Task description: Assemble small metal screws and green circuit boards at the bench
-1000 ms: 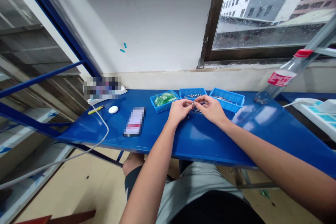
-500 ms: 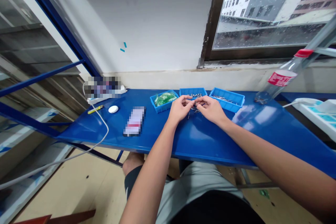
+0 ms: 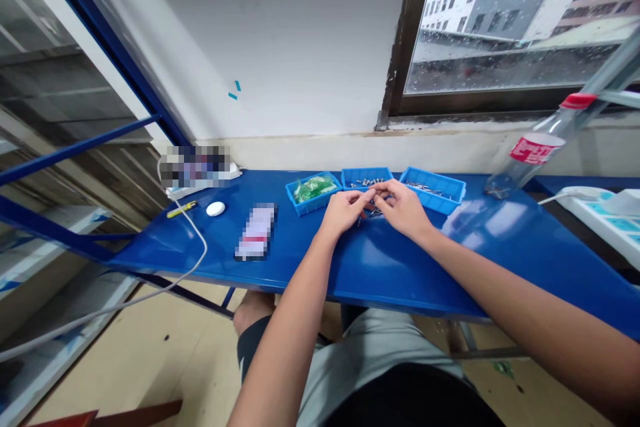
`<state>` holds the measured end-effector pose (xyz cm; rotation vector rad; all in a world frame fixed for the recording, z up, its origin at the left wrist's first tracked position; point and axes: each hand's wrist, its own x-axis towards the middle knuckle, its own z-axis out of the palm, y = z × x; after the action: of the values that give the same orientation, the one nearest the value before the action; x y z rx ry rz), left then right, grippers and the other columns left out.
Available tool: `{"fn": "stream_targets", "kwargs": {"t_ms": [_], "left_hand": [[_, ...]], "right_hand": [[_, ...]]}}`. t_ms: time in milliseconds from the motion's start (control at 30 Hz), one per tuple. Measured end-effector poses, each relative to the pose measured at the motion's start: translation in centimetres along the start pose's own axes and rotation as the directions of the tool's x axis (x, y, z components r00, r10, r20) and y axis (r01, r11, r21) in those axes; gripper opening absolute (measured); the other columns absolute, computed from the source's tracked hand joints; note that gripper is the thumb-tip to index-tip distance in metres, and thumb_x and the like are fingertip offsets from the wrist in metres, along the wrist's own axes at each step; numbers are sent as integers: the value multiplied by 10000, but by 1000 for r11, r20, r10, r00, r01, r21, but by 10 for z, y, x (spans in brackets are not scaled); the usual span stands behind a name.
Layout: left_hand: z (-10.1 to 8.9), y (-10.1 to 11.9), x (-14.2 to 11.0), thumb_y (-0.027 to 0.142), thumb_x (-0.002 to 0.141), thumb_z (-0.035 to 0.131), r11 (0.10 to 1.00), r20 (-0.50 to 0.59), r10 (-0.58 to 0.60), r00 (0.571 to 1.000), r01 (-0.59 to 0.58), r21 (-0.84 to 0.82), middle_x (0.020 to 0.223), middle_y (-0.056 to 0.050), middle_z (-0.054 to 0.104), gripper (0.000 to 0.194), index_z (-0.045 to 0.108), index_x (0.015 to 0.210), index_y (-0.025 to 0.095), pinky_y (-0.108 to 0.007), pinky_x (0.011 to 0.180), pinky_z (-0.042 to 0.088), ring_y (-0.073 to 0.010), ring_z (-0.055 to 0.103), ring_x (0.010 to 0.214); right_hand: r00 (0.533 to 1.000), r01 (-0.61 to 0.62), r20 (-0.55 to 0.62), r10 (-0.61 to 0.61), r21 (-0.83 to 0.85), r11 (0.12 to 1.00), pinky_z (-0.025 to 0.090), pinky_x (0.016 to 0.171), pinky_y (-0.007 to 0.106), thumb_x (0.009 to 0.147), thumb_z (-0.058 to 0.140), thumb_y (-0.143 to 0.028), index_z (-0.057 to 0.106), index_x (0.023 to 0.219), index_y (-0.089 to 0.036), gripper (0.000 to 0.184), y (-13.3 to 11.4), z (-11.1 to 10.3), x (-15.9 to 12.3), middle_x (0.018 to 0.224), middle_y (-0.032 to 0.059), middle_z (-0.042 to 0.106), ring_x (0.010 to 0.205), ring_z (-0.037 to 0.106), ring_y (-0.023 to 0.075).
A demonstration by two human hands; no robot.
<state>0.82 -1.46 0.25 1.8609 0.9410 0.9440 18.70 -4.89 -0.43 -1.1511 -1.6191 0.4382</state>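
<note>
My left hand [image 3: 346, 209] and my right hand [image 3: 399, 203] meet fingertip to fingertip just above the blue table. Both are closed in a pinch; what they hold, if anything, is too small and hidden to name. Small thin metal parts [image 3: 375, 212] lie on the table under and between the fingers, partly covered. Right behind my hands stands a blue bin [image 3: 365, 173] with small metal pieces in it. To its right, another blue bin [image 3: 453, 185] holds thin metal pieces. On the left, a third blue bin [image 3: 303, 209] contains a green plastic bag [image 3: 316, 188].
Left on the table [image 3: 300, 260] lie a phone [image 3: 257, 232], a white round object [image 3: 215, 209], a yellow-handled tool [image 3: 181, 209] and a white cable [image 3: 200, 240]. A plastic bottle [image 3: 535, 149] stands at the right, near a white tray-like object [image 3: 607, 217]. A wall and window are behind.
My left fingers have come down a little off the middle bin's front, showing more of its contents. My right fingers have shifted slightly; both hands stay together at the same spot.
</note>
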Motion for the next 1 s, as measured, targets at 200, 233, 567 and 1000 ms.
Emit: {"fn": "stream_targets", "kwargs": {"t_ms": [200,233,567,1000], "left_hand": [[3,-11,5,460,944,647,995,22,3,1000,-1,-96,878,-80,802,369,779,1120,163,-262,646,560,-203,753,765],[4,-13,6,403,940,657,994,15,-1,1000,3,-110,901,-86,804,325,775,1120,159,-270,666,576,-206,760,786],[4,-23,12,174,808,754,997,-99,46,994,-52,-63,955,-89,800,205,756,1012,157,-321,831,618,-201,769,875],[3,-15,10,184,841,747,982,-141,47,989,-71,-173,997,-97,806,380,637,1205,178,-341,875,606,-217,778,927]], "right_hand": [[999,-9,33,9,-14,1000,597,715,334,876,661,-263,727,988,-206,142,2,0,0,1018,72,720,836,703,205],[999,-17,28,18,-11,1000,604,740,340,883,652,-261,729,998,-207,148,3,0,0,1035,74,730,860,712,209],[983,-183,52,176,208,961,647,750,371,837,781,-452,709,1019,-193,324,13,3,1,936,84,757,854,736,228],[998,-61,10,60,95,994,615,784,361,839,735,-321,691,1057,-191,257,11,2,5,997,84,738,895,713,216]]}}
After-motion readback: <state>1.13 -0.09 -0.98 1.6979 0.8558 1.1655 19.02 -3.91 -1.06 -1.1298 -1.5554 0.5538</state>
